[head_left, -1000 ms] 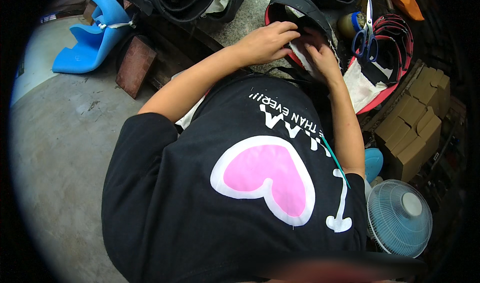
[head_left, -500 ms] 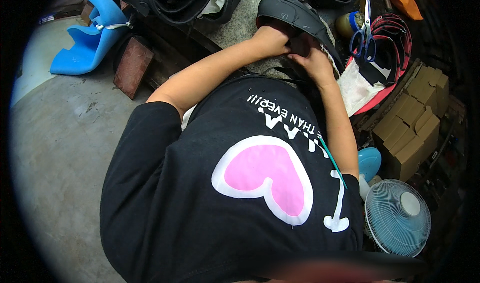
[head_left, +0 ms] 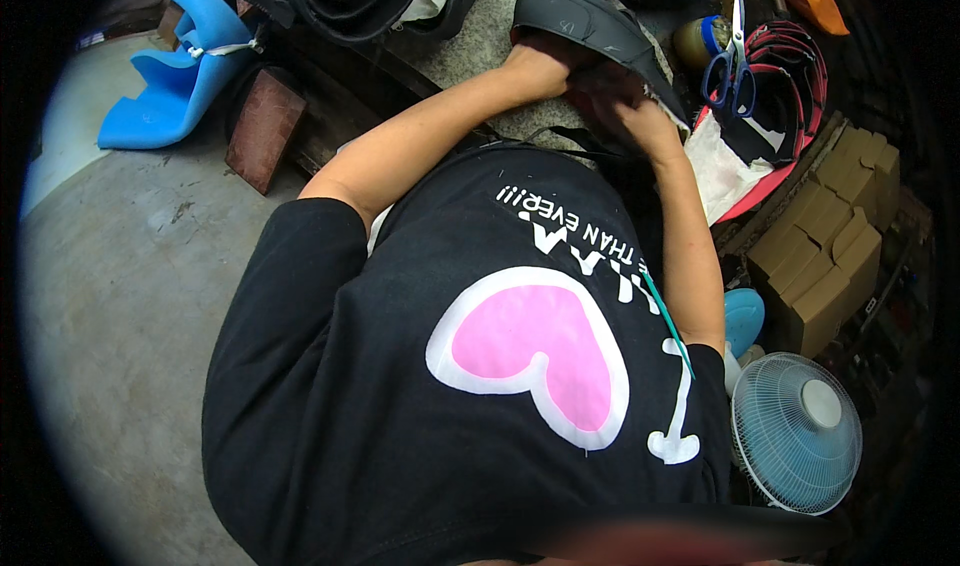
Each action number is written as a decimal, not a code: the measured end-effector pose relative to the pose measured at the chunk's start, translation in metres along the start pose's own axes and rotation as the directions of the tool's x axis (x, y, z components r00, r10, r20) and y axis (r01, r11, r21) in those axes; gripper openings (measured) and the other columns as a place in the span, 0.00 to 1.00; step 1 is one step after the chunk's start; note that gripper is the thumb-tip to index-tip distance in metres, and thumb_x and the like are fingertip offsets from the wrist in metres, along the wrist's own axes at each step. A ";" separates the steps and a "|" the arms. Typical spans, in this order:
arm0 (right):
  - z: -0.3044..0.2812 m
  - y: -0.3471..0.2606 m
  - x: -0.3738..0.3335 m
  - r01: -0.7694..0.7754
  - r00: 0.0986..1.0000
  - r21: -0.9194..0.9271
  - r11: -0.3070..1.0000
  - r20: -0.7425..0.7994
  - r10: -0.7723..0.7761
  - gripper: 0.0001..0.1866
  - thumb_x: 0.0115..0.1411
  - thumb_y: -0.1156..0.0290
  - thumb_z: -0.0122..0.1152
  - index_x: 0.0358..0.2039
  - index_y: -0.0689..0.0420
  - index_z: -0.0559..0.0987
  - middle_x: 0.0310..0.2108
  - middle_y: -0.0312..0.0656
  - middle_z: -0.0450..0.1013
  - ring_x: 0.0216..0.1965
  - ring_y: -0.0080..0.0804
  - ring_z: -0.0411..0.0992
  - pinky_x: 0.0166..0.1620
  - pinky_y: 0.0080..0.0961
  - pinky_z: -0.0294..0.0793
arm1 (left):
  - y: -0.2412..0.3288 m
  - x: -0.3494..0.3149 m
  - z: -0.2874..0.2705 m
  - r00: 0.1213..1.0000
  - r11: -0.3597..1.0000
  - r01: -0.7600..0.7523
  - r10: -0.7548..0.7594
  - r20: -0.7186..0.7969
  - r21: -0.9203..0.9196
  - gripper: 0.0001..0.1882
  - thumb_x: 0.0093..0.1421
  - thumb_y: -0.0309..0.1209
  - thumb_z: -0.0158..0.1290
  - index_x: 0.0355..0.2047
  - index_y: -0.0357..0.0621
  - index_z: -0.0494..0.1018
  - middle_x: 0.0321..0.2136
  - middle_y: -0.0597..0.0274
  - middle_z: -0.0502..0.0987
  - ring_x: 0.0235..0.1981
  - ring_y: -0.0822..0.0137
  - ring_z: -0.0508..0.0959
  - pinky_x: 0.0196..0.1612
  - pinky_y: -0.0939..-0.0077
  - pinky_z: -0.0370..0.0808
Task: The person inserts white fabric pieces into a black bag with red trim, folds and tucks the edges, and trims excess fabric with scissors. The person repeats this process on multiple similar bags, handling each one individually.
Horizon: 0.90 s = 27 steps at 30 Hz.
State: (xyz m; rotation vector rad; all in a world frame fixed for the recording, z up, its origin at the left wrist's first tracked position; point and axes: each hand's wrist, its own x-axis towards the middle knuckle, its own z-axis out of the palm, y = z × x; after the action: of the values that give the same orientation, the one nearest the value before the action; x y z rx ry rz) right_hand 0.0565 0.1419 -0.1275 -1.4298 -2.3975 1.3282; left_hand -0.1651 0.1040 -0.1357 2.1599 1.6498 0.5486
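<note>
A black leather-like piece (head_left: 585,16), curved like a shoe upper with a pale raw edge along its right side, stands over the grey speckled work surface at the top middle. My left hand (head_left: 540,69) reaches in under its near side, gripping it, with most fingers hidden inside. At the piece's right end, my right hand (head_left: 645,121) is curled closed. Its fingertips go into the dark hollow and are smeared by motion, so what they pinch cannot be made out. A thin black strap (head_left: 570,136) lies just below my hands.
Dark blue-handled scissors (head_left: 732,76) stand beside a blue-rimmed jar (head_left: 692,42) and a red-and-black roll (head_left: 800,76) on the right. Black pieces (head_left: 360,6) crowd the far side. Cardboard boxes (head_left: 820,251) and a fan (head_left: 797,433) sit right; blue foam (head_left: 180,86) is at far left.
My right hand has shifted slightly right and turned, its fingers curling in and its stretched thumb no longer showing. The black piece has moved slightly up; my left hand stays under it.
</note>
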 end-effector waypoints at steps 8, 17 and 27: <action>-0.009 0.002 0.001 0.026 0.996 0.070 0.997 -0.092 -0.019 0.27 0.57 0.57 0.54 0.55 0.55 0.72 0.48 0.55 0.74 0.53 0.52 0.71 0.57 0.35 0.67 | -0.001 0.004 -0.004 0.918 0.996 0.064 -0.081 0.389 0.058 0.24 0.54 0.40 0.56 0.54 0.63 0.72 0.55 0.56 0.71 0.53 0.50 0.72 0.54 0.58 0.72; -0.010 -0.014 0.004 -0.116 0.976 -0.120 0.986 -0.197 0.090 0.26 0.57 0.61 0.52 0.57 0.52 0.69 0.52 0.56 0.71 0.54 0.56 0.69 0.57 0.40 0.67 | 0.004 -0.005 0.000 0.995 0.997 -0.076 0.075 0.064 0.019 0.17 0.55 0.44 0.55 0.46 0.62 0.77 0.41 0.55 0.79 0.40 0.52 0.79 0.41 0.58 0.77; -0.009 -0.019 0.017 -0.111 0.952 -0.154 0.982 -0.301 0.061 0.20 0.59 0.65 0.53 0.51 0.56 0.73 0.49 0.54 0.72 0.52 0.52 0.70 0.53 0.39 0.70 | 0.002 0.001 -0.015 0.976 0.981 -0.153 0.169 0.140 -0.118 0.14 0.59 0.44 0.52 0.41 0.57 0.79 0.35 0.56 0.80 0.37 0.53 0.80 0.38 0.59 0.77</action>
State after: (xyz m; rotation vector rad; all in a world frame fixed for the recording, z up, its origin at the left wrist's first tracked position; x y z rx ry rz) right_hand 0.0370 0.1559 -0.1147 -1.6577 -2.3166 0.8640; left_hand -0.1706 0.1054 -0.1213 2.2103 1.3461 0.4949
